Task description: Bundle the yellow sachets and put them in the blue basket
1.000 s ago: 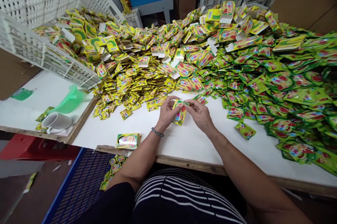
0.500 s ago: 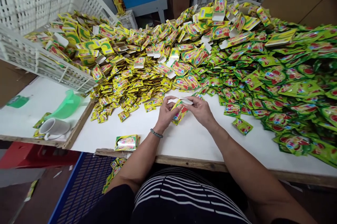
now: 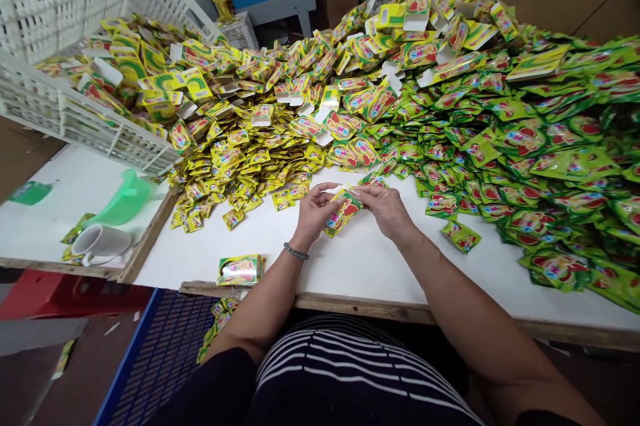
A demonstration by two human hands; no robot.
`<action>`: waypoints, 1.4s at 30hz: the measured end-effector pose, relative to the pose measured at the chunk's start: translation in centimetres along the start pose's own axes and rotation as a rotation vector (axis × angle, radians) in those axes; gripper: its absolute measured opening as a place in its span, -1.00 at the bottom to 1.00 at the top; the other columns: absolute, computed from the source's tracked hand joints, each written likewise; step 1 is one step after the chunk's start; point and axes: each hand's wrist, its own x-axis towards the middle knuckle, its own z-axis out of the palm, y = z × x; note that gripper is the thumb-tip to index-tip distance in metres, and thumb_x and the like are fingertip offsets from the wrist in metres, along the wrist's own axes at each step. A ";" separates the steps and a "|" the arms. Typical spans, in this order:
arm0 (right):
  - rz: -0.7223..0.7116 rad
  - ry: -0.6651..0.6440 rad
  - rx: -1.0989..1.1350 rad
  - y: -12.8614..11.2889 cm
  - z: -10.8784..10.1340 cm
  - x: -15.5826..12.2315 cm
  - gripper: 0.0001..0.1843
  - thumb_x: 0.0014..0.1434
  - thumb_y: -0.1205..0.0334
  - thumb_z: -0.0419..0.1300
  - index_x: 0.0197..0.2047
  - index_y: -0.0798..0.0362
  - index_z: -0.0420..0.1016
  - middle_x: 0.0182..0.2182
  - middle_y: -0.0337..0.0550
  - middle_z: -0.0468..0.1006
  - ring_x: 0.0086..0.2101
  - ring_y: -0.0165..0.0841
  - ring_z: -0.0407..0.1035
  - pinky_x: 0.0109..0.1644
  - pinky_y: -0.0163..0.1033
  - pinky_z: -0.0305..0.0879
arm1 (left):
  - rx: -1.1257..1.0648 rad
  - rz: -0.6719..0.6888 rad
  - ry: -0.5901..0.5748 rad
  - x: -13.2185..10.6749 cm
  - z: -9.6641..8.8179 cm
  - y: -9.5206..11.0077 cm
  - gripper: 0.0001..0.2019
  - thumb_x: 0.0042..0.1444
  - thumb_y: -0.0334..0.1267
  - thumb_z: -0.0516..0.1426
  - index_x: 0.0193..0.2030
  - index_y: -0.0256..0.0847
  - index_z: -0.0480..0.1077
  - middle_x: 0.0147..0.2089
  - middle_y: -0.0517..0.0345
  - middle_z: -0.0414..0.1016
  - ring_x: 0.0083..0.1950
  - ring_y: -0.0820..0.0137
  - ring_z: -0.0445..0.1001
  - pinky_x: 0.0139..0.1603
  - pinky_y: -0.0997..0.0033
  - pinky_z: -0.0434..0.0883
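My left hand (image 3: 314, 213) and my right hand (image 3: 385, 208) meet above the white table top (image 3: 360, 266). Between their fingers is a small yellow-green foil sachet (image 3: 343, 211) with red print, tilted and held by both hands. Just beyond my fingertips, a large spread of yellow sachets (image 3: 240, 146) and green sachets (image 3: 530, 146) covers the table, with some open cartons among them. A flat yellow-green carton (image 3: 241, 270) lies near the table's front edge, left of my left wrist. A beaded bracelet (image 3: 296, 251) circles that wrist.
A white plastic crate (image 3: 75, 59) tilts over the pile's far left. On a lower white surface at left stand a white mug (image 3: 101, 244) and a green plastic scoop (image 3: 125, 198). Below the front edge is a blue perforated crate (image 3: 160, 359) holding sachets.
The sachet has turned from nearly upright to tilted, its upper end now toward my right hand. The view has shifted slightly, so the table appears a little higher and farther left.
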 end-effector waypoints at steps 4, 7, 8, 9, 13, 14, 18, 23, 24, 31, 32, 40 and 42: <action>-0.070 -0.084 -0.077 -0.5 -0.5 -0.4 -0.64 -0.10 -0.05 0.38 -0.25 -0.05 0.66 -0.21 -0.19 0.66 -0.15 -0.16 0.52 0.07 0.02 0.38 | -0.018 0.010 0.022 0.0 -0.3 0.0 -0.48 -0.20 -0.10 0.38 -0.10 -0.27 0.42 -0.51 0.29 0.48 -0.49 0.55 0.42 -0.39 0.53 0.35; -0.138 -0.089 -0.184 -0.9 -0.8 -0.8 -0.64 -0.04 -0.03 0.35 -0.19 -0.05 0.65 -0.13 -0.18 0.63 -0.07 -0.15 0.49 0.13 0.01 0.34 | -0.060 0.011 0.027 0.1 -0.5 -0.1 -0.50 -0.21 -0.08 0.38 -0.12 -0.26 0.46 -0.49 0.25 0.51 -0.47 0.52 0.45 -0.37 0.51 0.38; -0.148 -0.082 -0.210 -1.0 -0.8 -0.9 -0.65 -0.03 -0.03 0.34 -0.18 -0.04 0.65 -0.15 -0.17 0.64 -0.10 -0.16 0.51 0.10 -0.01 0.36 | -0.077 0.009 0.016 0.1 -0.5 -0.1 -0.52 -0.20 -0.08 0.38 -0.14 -0.27 0.47 -0.48 0.23 0.52 -0.46 0.51 0.46 -0.35 0.50 0.39; -0.151 -0.079 -0.228 -1.0 -0.9 -0.9 -0.65 -0.03 -0.02 0.34 -0.19 -0.04 0.65 -0.18 -0.17 0.65 -0.16 -0.18 0.52 0.03 -0.04 0.40 | -0.088 0.006 -0.002 0.1 -0.6 0.0 -0.55 -0.20 -0.08 0.38 -0.17 -0.27 0.49 -0.47 0.22 0.53 -0.45 0.51 0.47 -0.34 0.50 0.39; -0.117 -0.110 -0.230 -0.9 -1.3 -0.6 -0.67 -0.07 0.00 0.35 -0.24 -0.04 0.66 -0.34 -0.17 0.67 -0.42 -0.29 0.49 -0.33 -0.15 0.45 | -0.077 0.016 -0.064 0.0 -0.9 0.3 -0.61 -0.19 -0.12 0.38 -0.23 -0.28 0.53 -0.44 0.19 0.55 -0.44 0.51 0.47 -0.34 0.51 0.39; -0.120 -0.113 -0.237 -0.9 -1.3 -0.5 -0.69 -0.07 0.02 0.35 -0.24 -0.04 0.66 -0.34 -0.18 0.67 -0.43 -0.30 0.49 -0.35 -0.16 0.44 | -0.067 0.023 -0.065 0.0 -1.0 0.3 -0.62 -0.19 -0.12 0.38 -0.22 -0.27 0.53 -0.44 0.19 0.55 -0.45 0.51 0.47 -0.36 0.52 0.38; -0.226 -0.129 -0.294 -0.9 -1.1 -1.0 -0.76 0.00 0.11 0.31 -0.23 -0.06 0.66 -0.23 -0.18 0.66 -0.23 -0.22 0.53 -0.11 -0.09 0.45 | -0.049 0.043 -0.038 0.0 -1.0 0.1 -0.61 -0.19 -0.11 0.38 -0.22 -0.28 0.54 -0.44 0.18 0.55 -0.44 0.50 0.46 -0.36 0.51 0.38; -0.409 -0.102 -0.408 -0.7 -0.1 -2.0 -0.71 0.14 0.18 0.17 -0.11 0.00 0.63 -0.13 -0.11 0.64 -0.10 -0.21 0.50 0.05 -0.07 0.39 | -0.052 0.061 0.021 0.1 -0.9 -0.3 -0.60 -0.18 -0.05 0.36 -0.23 -0.25 0.54 -0.48 0.21 0.51 -0.45 0.51 0.45 -0.35 0.50 0.38; -0.451 -0.083 -0.447 -0.6 0.1 -2.1 -0.70 0.15 0.18 0.16 -0.10 0.02 0.62 -0.13 -0.08 0.63 -0.09 -0.21 0.50 0.06 -0.07 0.38 | -0.052 0.062 0.026 0.1 -1.0 -0.3 -0.60 -0.18 -0.05 0.36 -0.23 -0.25 0.54 -0.49 0.22 0.50 -0.45 0.51 0.44 -0.35 0.50 0.37; -0.461 0.000 -0.502 -0.2 1.2 -2.3 -0.66 0.18 0.07 0.15 -0.06 0.01 0.60 -0.12 -0.05 0.62 -0.06 -0.20 0.46 0.10 -0.05 0.34 | -0.038 0.044 0.040 0.2 -0.6 -0.2 -0.55 -0.19 -0.01 0.36 -0.21 -0.27 0.49 -0.57 0.29 0.38 -0.55 0.58 0.30 -0.50 0.55 0.23; -0.446 0.004 -0.500 -0.2 1.3 -2.4 -0.62 0.20 0.05 0.13 -0.02 0.02 0.58 -0.07 -0.05 0.60 -0.03 -0.19 0.44 0.12 -0.05 0.32 | -0.044 0.043 0.041 0.2 -0.4 -0.3 -0.54 -0.18 -0.01 0.36 -0.19 -0.27 0.48 -0.59 0.30 0.36 -0.58 0.59 0.26 -0.52 0.56 0.20; -0.413 -0.175 -0.648 0.2 1.2 -2.4 -0.49 0.29 -0.04 -0.06 0.11 0.05 0.47 0.03 0.02 0.53 0.05 -0.20 0.38 0.16 -0.04 0.28 | 0.387 -0.030 -0.009 -2.5 -3.8 5.4 -0.58 -0.11 -0.02 0.30 -0.18 -0.27 0.45 -0.63 0.32 0.29 -0.62 0.58 0.16 -0.58 0.55 0.04; -0.384 -0.018 -0.726 0.1 -0.2 -1.3 -0.50 0.28 -0.02 -0.05 0.06 0.08 0.49 -0.01 0.05 0.55 -0.03 -0.17 0.42 0.10 -0.01 0.31 | 0.697 -0.101 -0.096 -4.6 -7.1 8.8 -0.62 -0.09 -0.03 0.28 -0.19 -0.25 0.48 -0.58 0.26 0.38 -0.59 0.54 0.23 -0.55 0.53 0.07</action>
